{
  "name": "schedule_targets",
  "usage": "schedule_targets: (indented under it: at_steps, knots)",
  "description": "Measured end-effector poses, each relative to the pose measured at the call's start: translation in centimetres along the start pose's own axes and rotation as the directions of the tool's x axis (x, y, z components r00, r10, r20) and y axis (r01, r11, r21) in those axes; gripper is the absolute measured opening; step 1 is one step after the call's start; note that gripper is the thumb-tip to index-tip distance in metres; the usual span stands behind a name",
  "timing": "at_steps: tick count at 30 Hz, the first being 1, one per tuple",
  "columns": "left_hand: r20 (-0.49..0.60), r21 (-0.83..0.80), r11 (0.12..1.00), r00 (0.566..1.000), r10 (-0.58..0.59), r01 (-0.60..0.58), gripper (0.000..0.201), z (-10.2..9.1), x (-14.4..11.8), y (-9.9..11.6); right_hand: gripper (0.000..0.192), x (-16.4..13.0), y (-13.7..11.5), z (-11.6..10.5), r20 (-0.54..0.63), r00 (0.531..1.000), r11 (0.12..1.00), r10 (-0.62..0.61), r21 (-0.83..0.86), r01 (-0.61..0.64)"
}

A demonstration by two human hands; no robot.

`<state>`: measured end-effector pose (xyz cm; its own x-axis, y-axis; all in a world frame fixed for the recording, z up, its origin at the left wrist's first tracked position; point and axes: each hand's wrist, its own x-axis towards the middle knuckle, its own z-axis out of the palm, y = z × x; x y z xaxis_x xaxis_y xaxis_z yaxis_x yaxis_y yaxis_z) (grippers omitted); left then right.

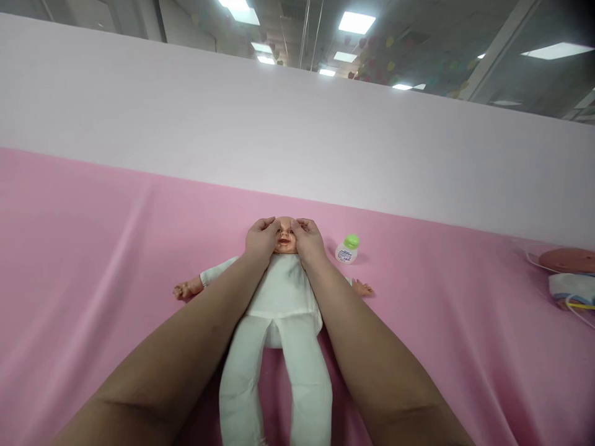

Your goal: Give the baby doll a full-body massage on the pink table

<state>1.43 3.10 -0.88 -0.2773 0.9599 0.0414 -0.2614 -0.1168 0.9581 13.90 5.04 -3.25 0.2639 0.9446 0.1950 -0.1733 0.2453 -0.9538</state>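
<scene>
Your left hand [261, 240] and right hand [307, 241] cup the doll [282, 291]'s head, fingers curled against its cheeks. It lies face-up mid-sheet [93, 248]; a bottle [348, 249] stands just right, with open room left.

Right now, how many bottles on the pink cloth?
1. The green-capped bottle stands on the pink cloth, just right of the doll's head. None other shows.

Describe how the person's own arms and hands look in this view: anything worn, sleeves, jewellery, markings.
Both forearms are bare along all of their visible length: no sleeve shows. The left hand and the right hand wear no gloves, and no watch, bracelet or ring can be seen. No markings or tattoos show. The fingernails are too small to judge.
</scene>
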Motion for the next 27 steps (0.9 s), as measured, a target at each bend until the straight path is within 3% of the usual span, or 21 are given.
schedule_targets:
  at_steps: [3,8,13,18,21,27]
  knots:
    - [-0.015,-0.007,1.000,1.000,-0.008,0.008,0.024,-0.1,0.3,-0.1,0.029,0.2,0.1,0.0,-0.016,0.999,0.999,0.040,0.019,-0.040]
    - [-0.031,-0.063,0.995,0.996,-0.083,0.081,0.034,-0.2,0.6,-0.1,0.026,0.1,0.0,-0.1,-0.010,0.997,0.993,0.081,0.084,-0.079]
    - [-0.016,-0.085,0.993,0.996,-0.084,0.082,0.041,-0.3,0.7,-0.3,0.032,-0.4,-0.3,-0.2,0.036,0.990,0.973,0.137,0.184,-0.141]
    - [0.034,-0.069,0.996,0.998,-0.057,0.059,0.039,-0.4,0.6,-0.4,0.049,-0.8,-0.3,-0.3,0.023,0.995,0.990,0.101,0.099,-0.102]
    - [0.078,-0.020,1.000,0.997,-0.008,0.010,0.047,-0.5,0.4,-0.6,0.062,-1.1,-0.5,-0.4,0.026,0.995,0.993,0.099,0.062,-0.100]
    - [0.056,0.072,0.997,0.998,0.034,-0.038,0.052,-0.6,0.3,-0.7,0.065,-1.2,-0.9,-0.4,0.022,0.996,0.997,0.081,0.006,-0.081]
